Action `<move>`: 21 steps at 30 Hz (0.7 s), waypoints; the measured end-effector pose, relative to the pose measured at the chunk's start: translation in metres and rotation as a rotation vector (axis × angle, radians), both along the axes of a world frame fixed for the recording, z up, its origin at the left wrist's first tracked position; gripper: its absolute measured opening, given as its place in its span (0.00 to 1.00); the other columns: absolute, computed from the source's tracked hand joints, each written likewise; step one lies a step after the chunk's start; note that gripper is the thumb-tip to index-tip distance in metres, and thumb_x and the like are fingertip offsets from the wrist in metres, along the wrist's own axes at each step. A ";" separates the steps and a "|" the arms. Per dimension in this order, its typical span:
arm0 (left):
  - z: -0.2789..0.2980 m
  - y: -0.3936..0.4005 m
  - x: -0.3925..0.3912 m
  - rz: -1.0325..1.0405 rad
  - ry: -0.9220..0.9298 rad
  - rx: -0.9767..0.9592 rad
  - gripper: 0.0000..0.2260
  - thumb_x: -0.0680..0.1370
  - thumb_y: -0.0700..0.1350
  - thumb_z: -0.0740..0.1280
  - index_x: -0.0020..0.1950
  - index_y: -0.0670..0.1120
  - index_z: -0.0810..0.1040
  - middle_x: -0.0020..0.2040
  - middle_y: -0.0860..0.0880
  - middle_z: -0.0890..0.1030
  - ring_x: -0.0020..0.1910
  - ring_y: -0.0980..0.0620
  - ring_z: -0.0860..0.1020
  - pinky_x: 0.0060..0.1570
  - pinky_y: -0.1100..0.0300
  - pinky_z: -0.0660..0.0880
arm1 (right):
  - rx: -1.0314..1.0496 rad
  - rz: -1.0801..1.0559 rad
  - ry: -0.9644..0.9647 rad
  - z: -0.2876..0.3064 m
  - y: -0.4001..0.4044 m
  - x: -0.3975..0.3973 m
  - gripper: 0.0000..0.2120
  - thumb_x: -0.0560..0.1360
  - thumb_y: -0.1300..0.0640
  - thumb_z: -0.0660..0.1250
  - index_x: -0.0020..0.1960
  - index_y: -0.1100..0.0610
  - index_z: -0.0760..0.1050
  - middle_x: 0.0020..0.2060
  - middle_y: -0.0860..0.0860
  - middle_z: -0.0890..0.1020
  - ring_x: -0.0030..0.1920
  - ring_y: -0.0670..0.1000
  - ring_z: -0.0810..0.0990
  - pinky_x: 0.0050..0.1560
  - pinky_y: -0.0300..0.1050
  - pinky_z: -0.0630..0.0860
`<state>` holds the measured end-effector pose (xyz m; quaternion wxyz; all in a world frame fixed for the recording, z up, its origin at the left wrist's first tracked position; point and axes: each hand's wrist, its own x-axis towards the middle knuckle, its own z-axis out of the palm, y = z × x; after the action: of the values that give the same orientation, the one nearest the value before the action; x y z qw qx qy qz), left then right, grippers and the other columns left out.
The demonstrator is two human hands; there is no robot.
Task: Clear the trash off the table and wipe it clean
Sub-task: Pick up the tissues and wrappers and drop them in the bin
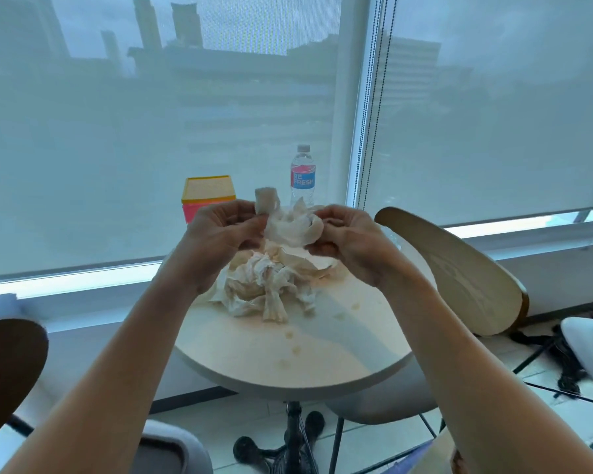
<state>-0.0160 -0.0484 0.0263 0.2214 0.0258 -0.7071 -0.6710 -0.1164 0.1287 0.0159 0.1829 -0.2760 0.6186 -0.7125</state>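
a round surface (322,364) by a window is dotted with small stains. a crumpled tissue (293,229) is pinched between the left hand (220,234) and right hand (348,239), held right above the tissue pile (271,285), which is just below both hands.

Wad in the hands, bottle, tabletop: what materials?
Wad: soft white tissue paper, matte, creased and crumpled. Bottle: clear plastic, glossy, printed label. Tabletop: smooth pale surface with a slight sheen, probably laminate or stone; cannot tell which.
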 end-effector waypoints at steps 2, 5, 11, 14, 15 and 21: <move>-0.004 0.000 -0.001 -0.084 -0.053 0.008 0.04 0.72 0.39 0.71 0.45 0.45 0.81 0.42 0.48 0.85 0.41 0.52 0.81 0.44 0.58 0.78 | -0.139 0.068 -0.088 0.008 -0.005 0.001 0.08 0.76 0.72 0.64 0.47 0.60 0.74 0.41 0.57 0.80 0.36 0.50 0.83 0.38 0.41 0.81; -0.005 0.004 -0.002 -0.220 -0.075 0.105 0.11 0.69 0.42 0.71 0.50 0.42 0.79 0.44 0.46 0.85 0.44 0.50 0.83 0.44 0.59 0.81 | -0.203 0.203 -0.142 0.014 -0.016 0.007 0.11 0.75 0.76 0.62 0.47 0.60 0.72 0.41 0.58 0.79 0.38 0.53 0.82 0.38 0.42 0.81; -0.007 0.000 -0.009 -0.142 -0.037 0.169 0.11 0.66 0.40 0.72 0.47 0.40 0.78 0.43 0.44 0.85 0.42 0.50 0.83 0.40 0.62 0.81 | -0.034 0.109 -0.015 0.010 -0.022 0.001 0.13 0.74 0.75 0.64 0.49 0.58 0.74 0.37 0.53 0.80 0.31 0.49 0.77 0.29 0.38 0.70; -0.010 -0.003 -0.011 -0.018 -0.065 0.072 0.06 0.70 0.39 0.73 0.44 0.44 0.79 0.37 0.50 0.85 0.36 0.54 0.82 0.38 0.64 0.79 | 0.405 -0.084 0.292 -0.007 -0.020 -0.005 0.12 0.74 0.66 0.71 0.54 0.56 0.76 0.44 0.52 0.79 0.38 0.47 0.78 0.35 0.36 0.72; -0.011 -0.004 -0.011 0.015 -0.071 0.051 0.05 0.71 0.38 0.73 0.43 0.45 0.79 0.35 0.51 0.84 0.34 0.55 0.80 0.36 0.64 0.78 | 0.569 -0.129 0.378 -0.015 -0.019 -0.008 0.13 0.74 0.61 0.72 0.57 0.54 0.76 0.47 0.50 0.78 0.43 0.47 0.78 0.40 0.36 0.73; -0.007 0.005 -0.007 0.107 -0.073 0.037 0.10 0.70 0.38 0.75 0.48 0.47 0.79 0.33 0.53 0.81 0.26 0.62 0.75 0.27 0.69 0.70 | 0.811 -0.150 0.491 -0.044 -0.017 -0.015 0.10 0.75 0.52 0.71 0.54 0.55 0.82 0.39 0.45 0.80 0.43 0.46 0.79 0.40 0.36 0.71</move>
<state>-0.0233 -0.0438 0.0190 0.2307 0.0922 -0.6997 -0.6699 -0.1310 0.1117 -0.0277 0.0722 -0.2971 0.8898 -0.3388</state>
